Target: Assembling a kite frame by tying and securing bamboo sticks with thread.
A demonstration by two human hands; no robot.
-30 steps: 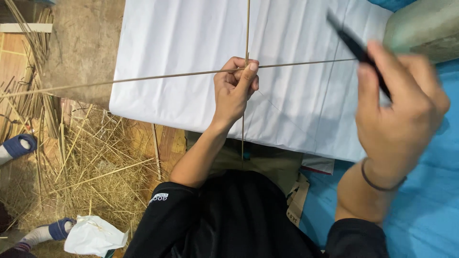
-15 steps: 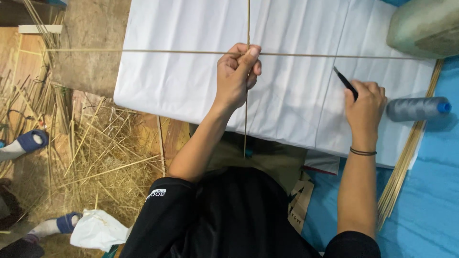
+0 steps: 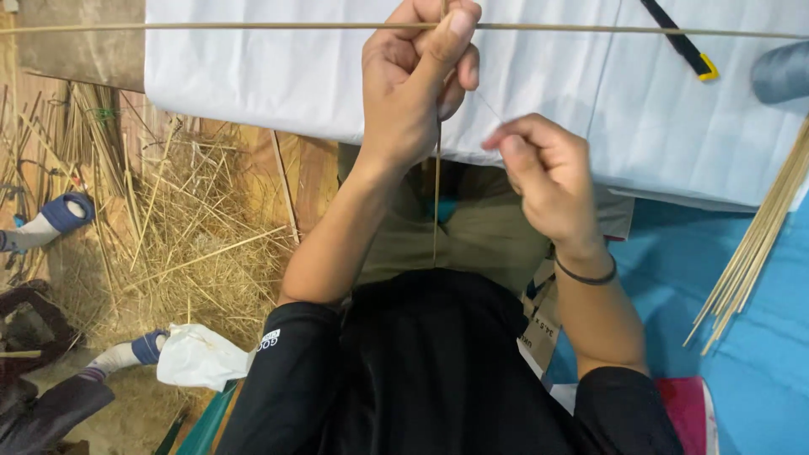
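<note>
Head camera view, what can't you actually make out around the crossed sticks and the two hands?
- Crossing of the thin sticks: hidden under the left hand, head view.
- Upright stick's top: cut off by the upper frame edge.
- Thread at the right hand: too fine to follow past the fingertips.
- Grey spool: cut off by the right edge.
- Black tool: upper end cut off by the top edge.

Two thin pale bamboo sticks cross over the white paper sheet [image 3: 253, 76]: the long horizontal stick [image 3: 211, 28] lies flat across it, the vertical stick [image 3: 436, 194] runs down toward the lap.
</note>
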